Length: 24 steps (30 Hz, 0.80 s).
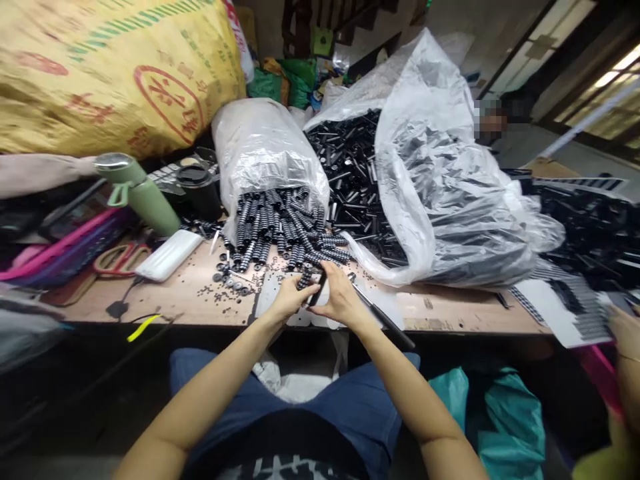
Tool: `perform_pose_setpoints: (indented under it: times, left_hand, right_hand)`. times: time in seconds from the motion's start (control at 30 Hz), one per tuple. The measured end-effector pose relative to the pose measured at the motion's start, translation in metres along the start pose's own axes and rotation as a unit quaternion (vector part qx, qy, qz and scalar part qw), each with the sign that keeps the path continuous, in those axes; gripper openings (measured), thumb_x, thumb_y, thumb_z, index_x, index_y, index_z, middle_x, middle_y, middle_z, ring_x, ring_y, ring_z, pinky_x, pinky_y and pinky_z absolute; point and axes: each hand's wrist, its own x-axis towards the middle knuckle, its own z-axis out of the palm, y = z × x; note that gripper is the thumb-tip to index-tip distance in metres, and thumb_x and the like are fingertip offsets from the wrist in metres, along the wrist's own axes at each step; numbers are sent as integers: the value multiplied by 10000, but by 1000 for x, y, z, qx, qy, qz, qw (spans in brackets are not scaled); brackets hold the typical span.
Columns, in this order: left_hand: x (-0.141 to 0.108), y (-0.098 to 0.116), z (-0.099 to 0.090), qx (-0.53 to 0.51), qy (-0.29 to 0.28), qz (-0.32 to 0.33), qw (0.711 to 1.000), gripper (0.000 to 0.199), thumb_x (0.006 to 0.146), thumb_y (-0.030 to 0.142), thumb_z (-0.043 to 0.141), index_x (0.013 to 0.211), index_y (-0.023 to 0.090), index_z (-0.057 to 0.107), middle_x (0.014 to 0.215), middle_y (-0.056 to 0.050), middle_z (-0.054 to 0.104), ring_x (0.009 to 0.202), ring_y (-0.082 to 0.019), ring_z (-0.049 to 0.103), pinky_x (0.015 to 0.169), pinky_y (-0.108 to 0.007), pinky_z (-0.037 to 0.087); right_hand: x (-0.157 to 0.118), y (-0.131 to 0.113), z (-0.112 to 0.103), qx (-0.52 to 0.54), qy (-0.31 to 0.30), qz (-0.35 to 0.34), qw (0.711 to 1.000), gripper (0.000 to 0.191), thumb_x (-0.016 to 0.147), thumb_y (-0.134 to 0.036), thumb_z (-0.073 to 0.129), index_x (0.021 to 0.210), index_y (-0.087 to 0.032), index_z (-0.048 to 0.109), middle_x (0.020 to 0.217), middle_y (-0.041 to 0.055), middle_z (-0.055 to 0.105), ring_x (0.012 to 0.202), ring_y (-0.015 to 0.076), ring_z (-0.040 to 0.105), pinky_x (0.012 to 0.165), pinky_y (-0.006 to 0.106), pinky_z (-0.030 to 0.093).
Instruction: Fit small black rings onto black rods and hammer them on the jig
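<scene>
My left hand (289, 299) is closed at the front of the table, its thumb and fingers around a short black ribbed rod (304, 277). Close beside it, my right hand (342, 297) grips a smooth black tube (319, 291) between thumb and fingers. The two pieces are near each other; whether they touch I cannot tell. A pile of black ribbed rods with pale bands (270, 223) spills from a clear plastic bag (267, 143) just beyond my hands. To the right of my right hand lies a long dark rod-shaped tool (383, 315), reaching past the table edge.
A large plastic bag (425, 200) holds many smooth black tubes (350, 167). At left are small round parts (235, 285), a white power bank (170, 255), red-handled scissors (121, 259) and a green bottle (140, 193). Another person's hand (625, 333) is at far right.
</scene>
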Motion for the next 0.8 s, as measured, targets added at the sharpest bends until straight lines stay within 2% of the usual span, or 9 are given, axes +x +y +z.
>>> perform_pose_setpoints:
  times: [0.07, 0.17, 0.27, 0.37, 0.47, 0.6, 0.7, 0.8]
  left_hand:
    - [3, -2, -1, -49, -1, 5, 999, 456, 694, 484, 705, 959, 157, 530, 598, 66, 514, 399, -57, 421, 379, -178, 336]
    - [7, -4, -6, -121, -4, -8, 993, 441, 750, 562, 629, 914, 175, 493, 657, 50, 524, 417, -60, 452, 368, -179, 348]
    - [8, -2, -7, -151, 18, -25, 988, 448, 784, 593, 578, 890, 163, 510, 617, 54, 502, 370, -43, 404, 330, -163, 272]
    - [5, 1, -5, -145, 16, -26, 989, 498, 805, 593, 551, 1027, 148, 565, 543, 77, 455, 313, -38, 353, 307, -153, 209]
    - [3, 3, -4, -140, -3, -11, 990, 516, 835, 559, 524, 1151, 154, 576, 506, 81, 442, 286, -45, 339, 293, -154, 194]
    - [6, 3, -8, -163, 25, -35, 986, 413, 865, 430, 504, 1128, 134, 621, 528, 45, 489, 306, -62, 391, 298, -172, 222]
    - [8, -1, -10, -166, 38, -55, 984, 355, 873, 338, 480, 1099, 119, 643, 554, 19, 526, 327, -74, 421, 314, -191, 262]
    - [8, -6, -7, -169, 41, -78, 982, 328, 875, 310, 468, 1076, 123, 647, 554, 17, 527, 335, -75, 419, 326, -194, 278]
  right_hand:
    - [-7, 8, 8, -8, 2, 10, 1000, 1050, 632, -416, 778, 1456, -106, 206, 1433, 208, 363, 1351, 325, 331, 1108, 492, 317]
    - [-18, 26, 21, -35, -37, 31, 998, 1017, 640, -456, 756, 1445, -110, 241, 1414, 209, 393, 1335, 345, 357, 1093, 514, 329]
    - [-28, 40, 33, -66, -76, 46, 994, 996, 643, -517, 735, 1419, -76, 293, 1393, 231, 416, 1315, 362, 380, 1059, 510, 362]
    - [-33, 44, 40, -98, -95, 58, 989, 986, 648, -595, 708, 1390, -54, 348, 1360, 243, 448, 1282, 379, 412, 1030, 496, 385]
    - [-36, 43, 41, -125, -86, 58, 987, 969, 672, -650, 666, 1396, -86, 357, 1359, 223, 446, 1250, 377, 442, 999, 481, 404]
    - [-39, 48, 45, -141, -72, 64, 985, 1012, 652, -688, 660, 1412, -109, 327, 1312, 223, 480, 1186, 403, 482, 950, 529, 418]
    - [-38, 46, 46, -99, -27, 49, 994, 1059, 657, -681, 664, 1442, -108, 243, 1317, 232, 468, 1209, 405, 464, 953, 552, 419]
    - [-30, 31, 40, -19, 31, 13, 999, 1061, 675, -640, 684, 1460, -126, 188, 1368, 221, 414, 1249, 379, 435, 990, 545, 416]
